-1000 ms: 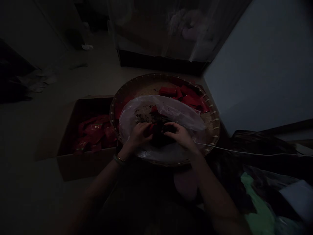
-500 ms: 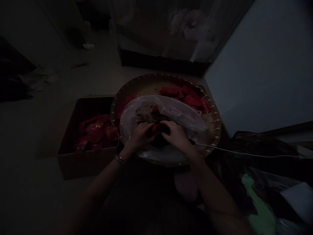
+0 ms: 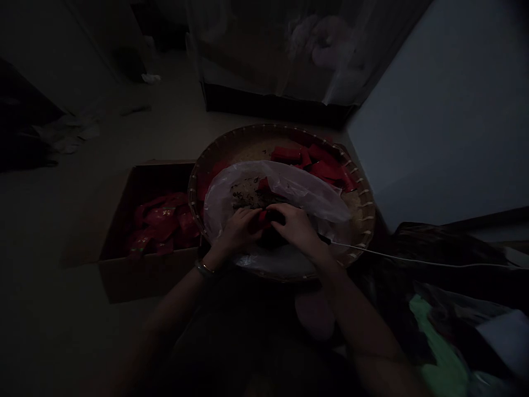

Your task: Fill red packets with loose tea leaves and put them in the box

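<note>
The scene is very dark. My left hand [image 3: 237, 230] and my right hand [image 3: 295, 226] meet over a clear plastic bag [image 3: 314, 196] that lies in a round woven basket [image 3: 363, 207]. Both hands pinch a small red packet [image 3: 263, 218] between them, fingers curled around it. Dark loose bits [image 3: 246, 196] lie on the plastic just beyond my fingers. More red packets [image 3: 318, 162] are piled at the far side of the basket. A bangle sits on my left wrist.
A cardboard box [image 3: 124, 275] holding several red packets [image 3: 159, 223] stands left of the basket. A white cable [image 3: 413, 259] runs right from the basket. A pale wall panel [image 3: 446, 110] rises at right; dark and green cloth [image 3: 438, 342] lies at lower right.
Both hands have drawn closer together and slightly up on the red packet. The view has shifted a little; the basket and box stay put.
</note>
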{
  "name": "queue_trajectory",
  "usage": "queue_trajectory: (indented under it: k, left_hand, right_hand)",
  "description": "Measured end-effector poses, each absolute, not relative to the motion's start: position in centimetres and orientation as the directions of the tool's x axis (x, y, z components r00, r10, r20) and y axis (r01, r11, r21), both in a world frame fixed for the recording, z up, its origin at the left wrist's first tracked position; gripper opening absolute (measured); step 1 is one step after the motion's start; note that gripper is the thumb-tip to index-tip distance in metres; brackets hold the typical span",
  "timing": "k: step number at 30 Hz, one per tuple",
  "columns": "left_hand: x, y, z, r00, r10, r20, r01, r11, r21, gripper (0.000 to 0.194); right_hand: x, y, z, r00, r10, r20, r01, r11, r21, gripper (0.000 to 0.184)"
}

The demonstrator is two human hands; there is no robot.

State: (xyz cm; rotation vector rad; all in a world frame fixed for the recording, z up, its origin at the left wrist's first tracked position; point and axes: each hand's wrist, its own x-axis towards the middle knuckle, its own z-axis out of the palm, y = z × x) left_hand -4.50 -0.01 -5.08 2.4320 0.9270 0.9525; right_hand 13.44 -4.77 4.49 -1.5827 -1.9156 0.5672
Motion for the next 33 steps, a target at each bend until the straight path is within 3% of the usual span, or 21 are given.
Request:
queue_trajectory:
  k: [10, 18, 23, 27, 33]
  left_hand:
    - [-4.5, 0.0, -5.1, 0.547, 0.685, 0.481, 0.442, -0.724, 0.529, 0.056]
    - [-4.5, 0.0, -4.8, 0.549, 0.682, 0.483, 0.435, -0.727, 0.531, 0.058]
    - [-4.5, 0.0, -4.8, 0.548, 0.695, 0.467, 0.448, -0.714, 0.538, 0.057]
    - [-4.6, -0.1, -4.7, 0.537, 0.701, 0.470, 0.448, -0.708, 0.546, 0.057]
    - [-4.5, -0.2, -4.3, 0.526, 0.706, 0.473, 0.433, -0.702, 0.566, 0.056]
  right_hand:
    - [12.8, -4.8, 4.0, -0.089, 0.974, 0.208, 0.706, 0.209, -0.677, 0.034]
    - [12.9, -5.1, 4.0, -0.056, 0.977, 0.204, 0.616, 0.195, -0.763, 0.042]
    - [12.9, -5.2, 4.1, -0.062, 0.965, 0.254, 0.644, 0.234, -0.728, 0.037]
    - [13.1, -5.1, 3.8, 0.018, 0.956, 0.293, 0.635, 0.215, -0.742, 0.026]
    - [13.5, -5.2, 3.2, 0.157, 0.956, 0.248, 0.497, 0.141, -0.856, 0.019]
